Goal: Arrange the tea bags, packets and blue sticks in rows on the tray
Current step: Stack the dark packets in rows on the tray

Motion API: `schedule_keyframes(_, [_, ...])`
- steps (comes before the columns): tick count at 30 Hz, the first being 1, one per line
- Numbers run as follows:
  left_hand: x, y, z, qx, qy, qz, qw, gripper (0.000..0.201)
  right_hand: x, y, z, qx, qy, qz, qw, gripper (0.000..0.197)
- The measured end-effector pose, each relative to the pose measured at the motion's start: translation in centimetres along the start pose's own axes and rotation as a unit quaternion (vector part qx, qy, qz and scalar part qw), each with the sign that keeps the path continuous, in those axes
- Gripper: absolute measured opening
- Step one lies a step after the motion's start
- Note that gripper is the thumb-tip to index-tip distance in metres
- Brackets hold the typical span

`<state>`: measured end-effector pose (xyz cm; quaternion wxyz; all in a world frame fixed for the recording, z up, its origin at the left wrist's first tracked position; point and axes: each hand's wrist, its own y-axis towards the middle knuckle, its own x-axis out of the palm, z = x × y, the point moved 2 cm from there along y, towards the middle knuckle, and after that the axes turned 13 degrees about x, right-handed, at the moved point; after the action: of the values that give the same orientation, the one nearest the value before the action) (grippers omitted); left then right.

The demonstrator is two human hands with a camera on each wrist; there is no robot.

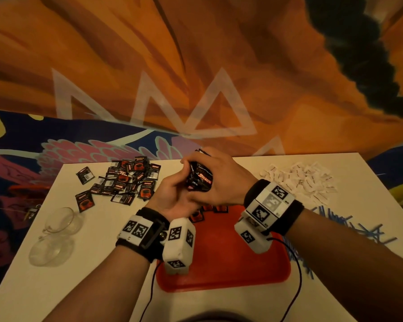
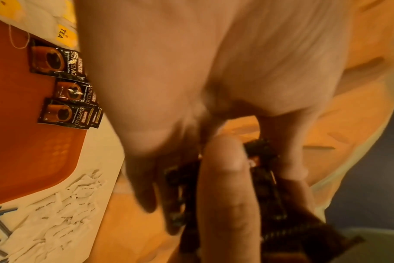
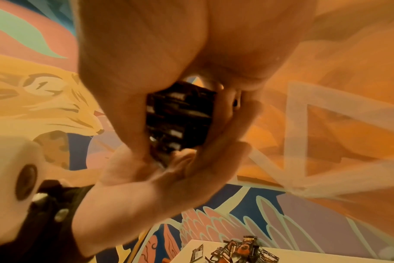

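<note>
At the centre of the head view, the right hand (image 1: 219, 180) clutches a bundle of black packets (image 1: 199, 180), its fingers wrapped around them. The left hand (image 1: 172, 196) pinches the bundle's lower edge above the red tray (image 1: 221, 259), where three packets (image 2: 61, 89) lie in a row at the upper left of the left wrist view.

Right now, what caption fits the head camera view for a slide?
Both hands grip a stack of black coffee packets above a red tray.

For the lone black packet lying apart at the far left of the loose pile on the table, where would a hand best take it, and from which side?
Judging from the head view, the lone black packet lies flat and apart from the loose pile, with bare table on its left. Coming from above with the left hand, pinching across its short edges, seems best; lifting one edge first would probably help.
</note>
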<state>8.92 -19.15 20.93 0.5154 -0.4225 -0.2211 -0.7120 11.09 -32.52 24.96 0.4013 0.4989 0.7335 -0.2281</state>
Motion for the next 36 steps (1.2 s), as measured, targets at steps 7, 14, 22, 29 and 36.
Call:
schedule_keyframes(7, [-0.4,-0.3,-0.4,0.001,-0.003,0.023,1.000,0.065,0.1,-0.3,-0.9,0.007,-0.012,-0.026,1.000,0.064])
schedule_keyframes(14, [0.2,-0.1,-0.6,0.010,0.024,0.019,0.999,0.068,-0.9,0.0,-0.7,0.040,0.035,-0.079,0.995,0.061])
schedule_keyframes(22, [0.3,0.0,-1.1,-0.001,0.016,0.042,0.999,0.068,-0.3,0.0,-0.8,0.065,-0.023,-0.078,0.995,0.064])
schedule_keyframes(29, [0.2,0.3,-1.1,-0.035,0.032,0.040,0.998,0.058,0.0,-0.3,-0.8,0.061,-0.112,-0.085,0.988,0.108])
schedule_keyframes(36, [-0.2,0.7,-0.9,-0.065,0.097,0.064,0.991,0.027,-0.3,-0.7,0.5,0.077,0.098,-0.117,0.985,0.117])
